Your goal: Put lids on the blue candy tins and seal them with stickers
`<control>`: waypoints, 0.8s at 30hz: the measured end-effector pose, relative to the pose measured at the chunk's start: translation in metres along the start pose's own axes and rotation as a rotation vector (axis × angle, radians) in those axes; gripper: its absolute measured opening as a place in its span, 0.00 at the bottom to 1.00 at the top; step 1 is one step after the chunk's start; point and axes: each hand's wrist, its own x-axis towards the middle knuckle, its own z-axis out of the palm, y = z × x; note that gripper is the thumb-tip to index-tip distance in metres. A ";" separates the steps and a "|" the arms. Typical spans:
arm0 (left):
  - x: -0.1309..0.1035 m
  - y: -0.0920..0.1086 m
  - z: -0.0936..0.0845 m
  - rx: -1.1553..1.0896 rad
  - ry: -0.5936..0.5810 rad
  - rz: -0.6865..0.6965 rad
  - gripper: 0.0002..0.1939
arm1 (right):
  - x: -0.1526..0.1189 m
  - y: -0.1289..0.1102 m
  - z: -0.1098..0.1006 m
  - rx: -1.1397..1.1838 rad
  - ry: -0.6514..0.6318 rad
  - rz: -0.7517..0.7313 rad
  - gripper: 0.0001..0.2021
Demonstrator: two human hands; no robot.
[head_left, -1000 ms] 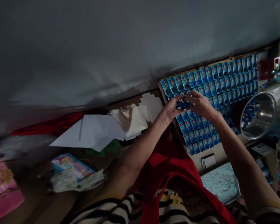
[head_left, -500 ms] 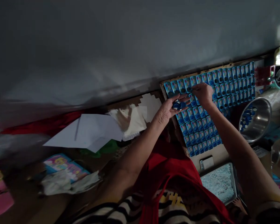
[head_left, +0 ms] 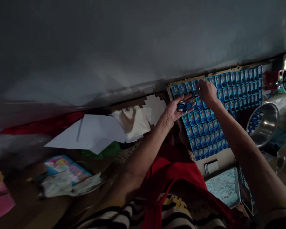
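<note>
My left hand (head_left: 175,108) is palm up with its fingers partly spread. In it lie several small round blue pieces (head_left: 186,106), some with pale or shiny rims. My right hand (head_left: 207,92) is closed in a pinch over the top row of blue blister-like packs (head_left: 218,82); its fingertips hide whatever they hold. These packs stand in close rows on a wooden-edged board (head_left: 168,90), many showing a dark round spot near the lower end. The left hand hovers over the board's left part and covers some packs.
A metal bowl (head_left: 273,124) holding more blue round pieces lies tilted at the right. Below the board are a small white box (head_left: 212,167) and a tray of pale blue bits (head_left: 224,187). White paper (head_left: 85,135) and plastic bags lie left; a grey wall (head_left: 109,47) rises behind.
The view has shifted slightly, so the board appears a little further right. My right hand's pinch has moved slightly up over the top row. The left hand still carries the blue pieces.
</note>
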 end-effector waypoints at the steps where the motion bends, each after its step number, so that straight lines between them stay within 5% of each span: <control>1: 0.000 -0.002 -0.001 0.007 -0.001 0.012 0.19 | -0.015 -0.004 -0.001 0.044 0.008 -0.047 0.07; 5: 0.004 -0.012 -0.003 0.038 0.052 0.023 0.18 | -0.074 -0.010 0.008 0.233 -0.057 -0.222 0.11; 9: 0.007 -0.019 0.001 0.059 0.116 -0.001 0.20 | -0.091 -0.004 0.028 0.312 -0.071 -0.164 0.11; 15: -0.007 -0.002 -0.008 0.006 0.080 0.064 0.20 | -0.041 -0.008 0.026 0.218 0.071 0.007 0.08; 24: -0.010 0.023 -0.020 -0.035 0.007 0.009 0.26 | 0.036 -0.017 0.026 -0.080 -0.075 0.085 0.05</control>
